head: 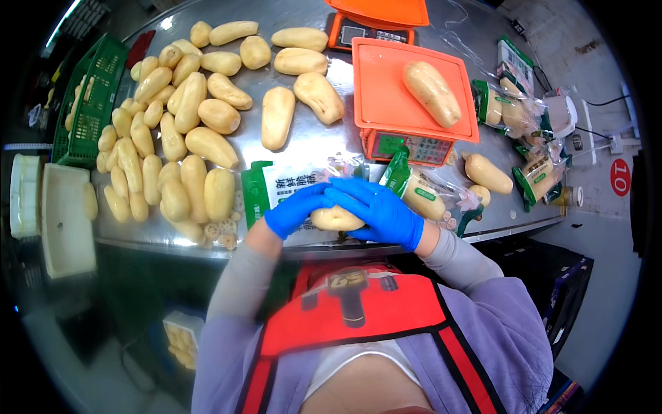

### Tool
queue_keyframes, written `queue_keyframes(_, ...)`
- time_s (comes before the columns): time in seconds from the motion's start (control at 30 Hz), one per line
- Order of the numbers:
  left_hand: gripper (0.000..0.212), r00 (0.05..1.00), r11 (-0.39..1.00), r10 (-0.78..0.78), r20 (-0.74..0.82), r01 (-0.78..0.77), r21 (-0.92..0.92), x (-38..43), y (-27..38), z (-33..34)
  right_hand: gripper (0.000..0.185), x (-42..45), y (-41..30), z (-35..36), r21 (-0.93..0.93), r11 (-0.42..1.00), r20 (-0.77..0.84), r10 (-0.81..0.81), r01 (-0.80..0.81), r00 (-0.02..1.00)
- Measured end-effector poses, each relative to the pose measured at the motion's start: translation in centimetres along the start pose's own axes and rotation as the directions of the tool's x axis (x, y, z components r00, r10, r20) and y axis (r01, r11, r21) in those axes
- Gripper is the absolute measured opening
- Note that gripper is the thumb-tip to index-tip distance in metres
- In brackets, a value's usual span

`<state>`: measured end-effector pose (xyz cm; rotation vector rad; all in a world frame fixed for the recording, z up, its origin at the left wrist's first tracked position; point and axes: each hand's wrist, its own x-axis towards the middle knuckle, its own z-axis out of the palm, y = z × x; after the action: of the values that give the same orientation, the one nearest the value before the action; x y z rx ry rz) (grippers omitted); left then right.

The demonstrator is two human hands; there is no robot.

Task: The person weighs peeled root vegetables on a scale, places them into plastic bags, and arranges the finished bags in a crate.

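Note:
My left hand (297, 209) and my right hand (385, 212), both in blue gloves, close around one peeled lotus root section (337, 219) near the table's front edge. Beneath them lies a green and white printed plastic bag (254, 189). Right of my right hand rests a clear bag with a green header (397, 173), holding a lotus root (423, 196). Behind stands an orange-topped digital scale (380, 88) with a large lotus root (432, 93) on its pan. Loose lotus roots (277, 118) lie to the left of the scale.
Many peeled lotus roots (191, 103) cover the steel table's left side. A green crate (98, 98) and a white tub (67, 222) stand beyond. Cut slices (221, 231) lie near the front edge. Filled bags (509, 108) and a second scale (370, 33) stand further back.

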<state>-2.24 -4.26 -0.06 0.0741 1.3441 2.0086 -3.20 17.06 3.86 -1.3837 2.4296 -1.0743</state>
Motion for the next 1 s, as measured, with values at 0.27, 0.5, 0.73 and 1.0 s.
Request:
queue_keyframes(0.27, 0.046, 0.875, 0.999, -0.026, -0.484, 0.0, -0.053, 1.4, -1.7, 0.5, 0.07, 0.3, 7.2, -5.4, -0.017, 0.947, -0.638, 0.235, -0.32, 0.733)
queue_keyframes(0.5, 0.06, 0.73, 0.399, 0.571, -0.376, 0.153, 0.904, 0.4, -10.3, 2.3, 0.067, 1.7, 9.7, -6.9, -0.391, 0.796, -0.723, 0.044, -0.462, 0.689)
queue_keyframes(0.73, 0.049, 0.732, 0.212, 0.616, -0.292, 0.203, 0.956, 0.6, -11.9, 5.5, 0.051, -4.7, 10.9, -9.6, -0.256, 0.818, -0.908, -0.021, -0.516, 0.418)
queue_keyframes(1.0, 0.035, 0.715, 0.279, 0.592, -0.372, 0.251, 0.927, 0.8, -11.0, 5.5, 0.046, -11.0, 12.9, -9.3, -0.084, 0.812, -0.877, 0.215, -0.578, 0.43)
